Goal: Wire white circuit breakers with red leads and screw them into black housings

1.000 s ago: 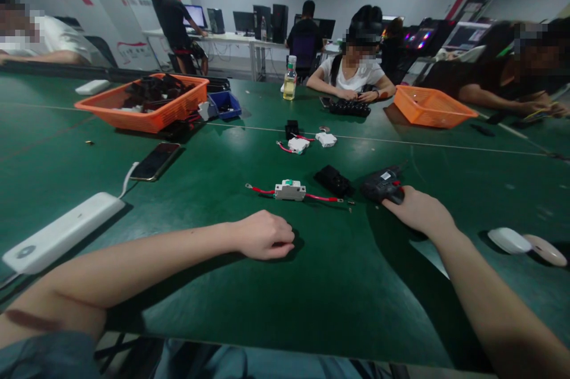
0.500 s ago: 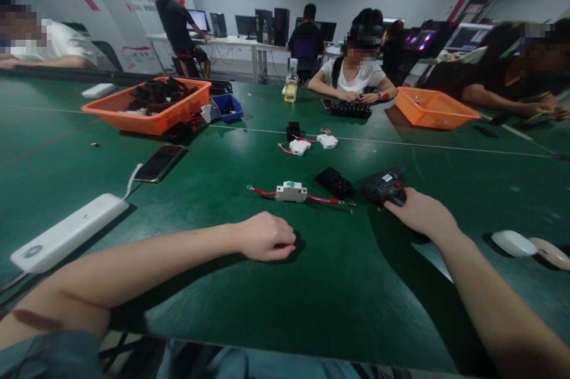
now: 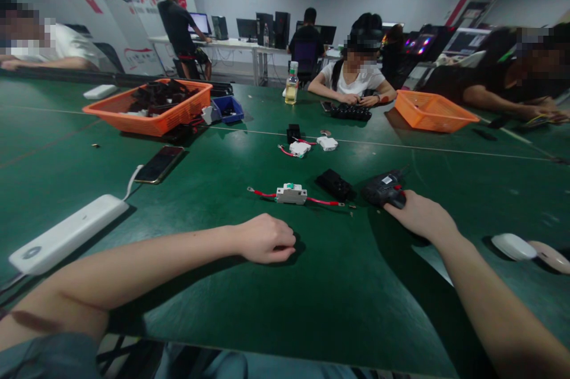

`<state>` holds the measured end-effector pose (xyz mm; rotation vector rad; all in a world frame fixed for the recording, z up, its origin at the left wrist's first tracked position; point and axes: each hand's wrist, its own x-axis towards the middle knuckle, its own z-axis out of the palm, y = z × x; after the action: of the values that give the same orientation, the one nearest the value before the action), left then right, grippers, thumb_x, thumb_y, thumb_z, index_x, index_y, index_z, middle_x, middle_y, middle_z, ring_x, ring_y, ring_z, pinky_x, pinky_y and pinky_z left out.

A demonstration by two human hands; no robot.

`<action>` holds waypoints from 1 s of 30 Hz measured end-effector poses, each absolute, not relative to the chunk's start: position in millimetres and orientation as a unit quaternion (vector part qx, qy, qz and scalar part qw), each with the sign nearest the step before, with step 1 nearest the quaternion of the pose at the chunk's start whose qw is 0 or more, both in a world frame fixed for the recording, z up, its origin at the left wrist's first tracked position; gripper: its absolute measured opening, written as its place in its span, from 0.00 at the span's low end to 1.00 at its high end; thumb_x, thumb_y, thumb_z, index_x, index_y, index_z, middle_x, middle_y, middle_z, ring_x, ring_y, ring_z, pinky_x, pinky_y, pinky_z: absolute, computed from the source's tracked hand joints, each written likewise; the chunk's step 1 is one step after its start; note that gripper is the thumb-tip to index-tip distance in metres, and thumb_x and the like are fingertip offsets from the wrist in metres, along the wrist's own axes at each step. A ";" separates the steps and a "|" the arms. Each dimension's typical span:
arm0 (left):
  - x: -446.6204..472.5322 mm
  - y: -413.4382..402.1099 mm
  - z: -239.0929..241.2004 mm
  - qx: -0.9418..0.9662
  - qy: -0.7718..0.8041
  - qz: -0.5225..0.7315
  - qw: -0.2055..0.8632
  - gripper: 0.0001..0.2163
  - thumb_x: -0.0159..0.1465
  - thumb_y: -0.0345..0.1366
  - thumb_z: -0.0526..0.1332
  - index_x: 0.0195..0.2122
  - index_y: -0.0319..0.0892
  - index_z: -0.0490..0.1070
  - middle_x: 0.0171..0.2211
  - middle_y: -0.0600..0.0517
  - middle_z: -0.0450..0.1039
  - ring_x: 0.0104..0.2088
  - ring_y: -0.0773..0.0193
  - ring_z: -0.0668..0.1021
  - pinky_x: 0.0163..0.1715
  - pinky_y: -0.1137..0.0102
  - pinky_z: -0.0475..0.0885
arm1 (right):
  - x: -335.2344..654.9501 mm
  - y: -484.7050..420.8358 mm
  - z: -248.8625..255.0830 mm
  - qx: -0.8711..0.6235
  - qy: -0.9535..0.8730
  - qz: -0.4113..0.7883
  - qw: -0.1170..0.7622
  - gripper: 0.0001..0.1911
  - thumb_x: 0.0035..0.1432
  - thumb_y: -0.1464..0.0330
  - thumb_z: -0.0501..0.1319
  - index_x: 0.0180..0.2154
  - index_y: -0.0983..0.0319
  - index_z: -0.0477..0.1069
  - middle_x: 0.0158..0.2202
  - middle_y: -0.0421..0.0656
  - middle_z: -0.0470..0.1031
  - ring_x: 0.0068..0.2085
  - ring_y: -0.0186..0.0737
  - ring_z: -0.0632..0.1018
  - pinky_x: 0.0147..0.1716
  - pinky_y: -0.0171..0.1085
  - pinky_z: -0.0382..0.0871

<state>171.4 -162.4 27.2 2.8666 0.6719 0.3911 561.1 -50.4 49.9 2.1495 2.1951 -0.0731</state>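
Observation:
My left hand [image 3: 268, 239] rests on the green table as a loose fist, with nothing seen in it. Just beyond it lies a white circuit breaker [image 3: 291, 193] with a green switch and a red lead with a ring terminal on each side. My right hand [image 3: 423, 216] is wrapped around the handle of a dark cordless drill [image 3: 382, 188], which lies on its side, pointing away to the right. Left of the drill sits a black plastic part [image 3: 335, 184]. A small screw [image 3: 351, 207] lies by the right lead's end.
Farther off are two more breakers [image 3: 300, 148] and an orange basket [image 3: 151, 120] of black parts beside a blue bin [image 3: 228, 110]. A phone [image 3: 160, 164] and a white power strip [image 3: 71, 233] lie left. Another orange basket [image 3: 434, 111] and a bottle [image 3: 291, 91] stand near a seated person.

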 end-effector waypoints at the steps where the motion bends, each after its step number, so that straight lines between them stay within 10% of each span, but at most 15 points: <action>1: 171.2 -162.5 27.2 0.961 0.225 0.133 0.087 0.11 0.67 0.36 0.55 0.27 0.43 0.66 0.24 0.53 0.70 0.28 0.66 0.73 0.26 0.70 0.61 | 561.3 -50.4 49.6 0.699 0.714 -0.022 0.034 0.31 0.60 0.45 0.52 0.44 0.68 0.70 0.40 0.59 0.78 0.39 0.60 0.79 0.33 0.46 0.70; 30: 171.4 -162.9 29.9 0.961 0.222 0.133 0.096 0.10 0.67 0.35 0.56 0.27 0.43 0.65 0.25 0.53 0.70 0.28 0.66 0.72 0.26 0.70 0.61 | 561.2 -51.4 50.4 0.701 0.712 -0.021 0.035 0.32 0.60 0.45 0.52 0.45 0.68 0.69 0.42 0.59 0.78 0.39 0.59 0.80 0.32 0.45 0.69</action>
<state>171.4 -162.9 29.9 2.8475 0.6576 0.3935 561.2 -51.4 50.4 2.1562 2.1879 -0.0639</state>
